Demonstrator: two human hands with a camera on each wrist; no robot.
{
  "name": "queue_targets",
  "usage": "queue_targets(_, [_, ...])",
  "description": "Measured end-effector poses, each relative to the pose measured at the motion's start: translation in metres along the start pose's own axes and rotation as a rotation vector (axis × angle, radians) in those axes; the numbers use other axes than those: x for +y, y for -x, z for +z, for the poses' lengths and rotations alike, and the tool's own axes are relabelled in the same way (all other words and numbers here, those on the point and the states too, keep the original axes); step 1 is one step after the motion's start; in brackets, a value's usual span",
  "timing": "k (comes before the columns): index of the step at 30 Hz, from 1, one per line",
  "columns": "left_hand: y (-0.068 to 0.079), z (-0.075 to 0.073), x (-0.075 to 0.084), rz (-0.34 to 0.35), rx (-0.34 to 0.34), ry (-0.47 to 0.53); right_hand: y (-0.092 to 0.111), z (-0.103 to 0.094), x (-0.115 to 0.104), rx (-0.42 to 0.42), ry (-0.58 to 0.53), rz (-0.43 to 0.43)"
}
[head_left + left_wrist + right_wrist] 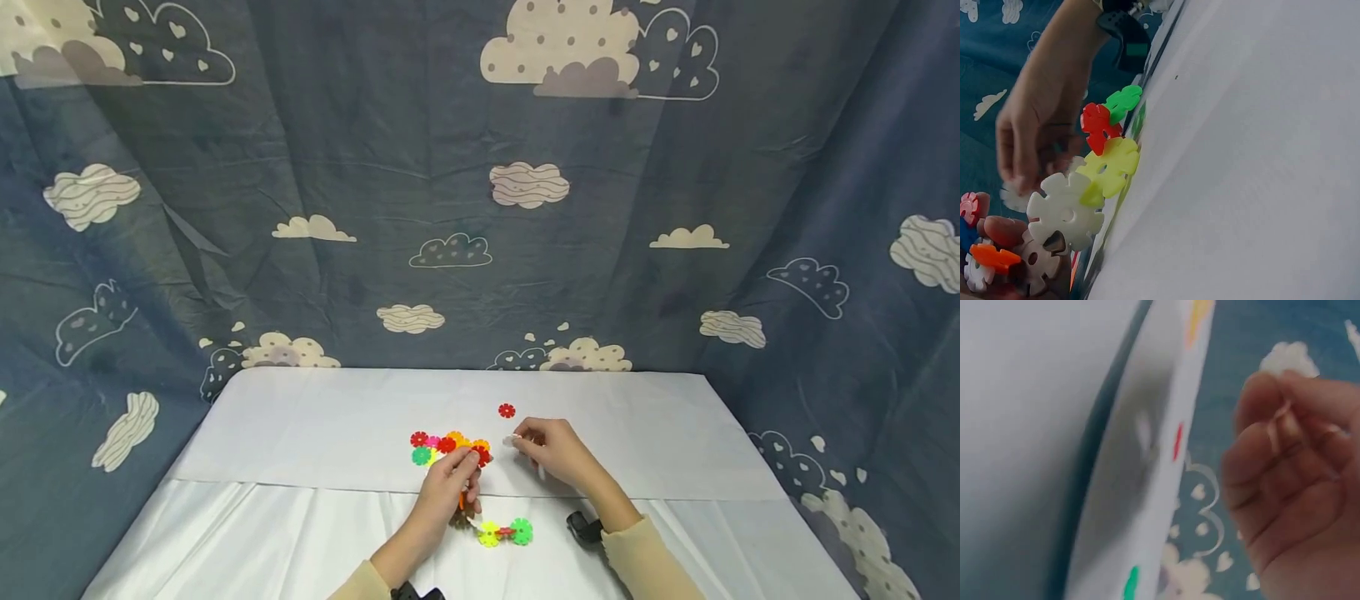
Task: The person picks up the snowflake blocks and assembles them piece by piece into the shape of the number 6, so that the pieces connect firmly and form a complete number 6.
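Observation:
My left hand (448, 487) grips a joined string of flower-shaped interlocking discs. From it a white disc (1065, 212), a yellow disc (488, 534), a red disc (1099, 127) and a green disc (522, 532) stick out to the right. Around the left fingers (1005, 231) sit an orange disc (994, 257), a brown disc (1040, 262) and a blue one (966, 236). To the right, my right hand (558, 454) is raised above the table, pinching a white disc (509, 440) between thumb and fingertips. A red disc (482, 455) shows at the left thumb tip.
Loose discs lie close together beyond the left hand, among them a red one (419, 438), a green one (421, 456) and an orange one (456, 437). A single red disc (507, 410) lies farther back. A cloud-patterned curtain (360, 208) surrounds the white-covered table (315, 425).

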State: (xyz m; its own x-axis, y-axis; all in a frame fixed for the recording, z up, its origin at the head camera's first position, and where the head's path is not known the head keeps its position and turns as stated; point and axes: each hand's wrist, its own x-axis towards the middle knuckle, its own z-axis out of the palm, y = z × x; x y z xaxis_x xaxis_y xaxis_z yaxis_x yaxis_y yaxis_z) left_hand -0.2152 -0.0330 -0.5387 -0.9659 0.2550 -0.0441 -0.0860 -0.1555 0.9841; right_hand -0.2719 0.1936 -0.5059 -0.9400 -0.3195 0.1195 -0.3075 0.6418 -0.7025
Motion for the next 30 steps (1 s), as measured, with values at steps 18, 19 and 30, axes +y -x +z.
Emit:
queue_targets(18, [0.003,0.000,0.001,0.019,0.022,-0.014,0.018,0.008,-0.032,0.104,0.342,-0.582])
queue_targets(19, [0.003,0.000,0.002,0.020,0.023,-0.011,0.018,0.008,-0.033,0.112,0.348,-0.594])
queue_targets(30, [0.004,0.000,0.001,0.044,0.031,-0.058,0.020,0.010,-0.036,0.101,0.351,-0.609])
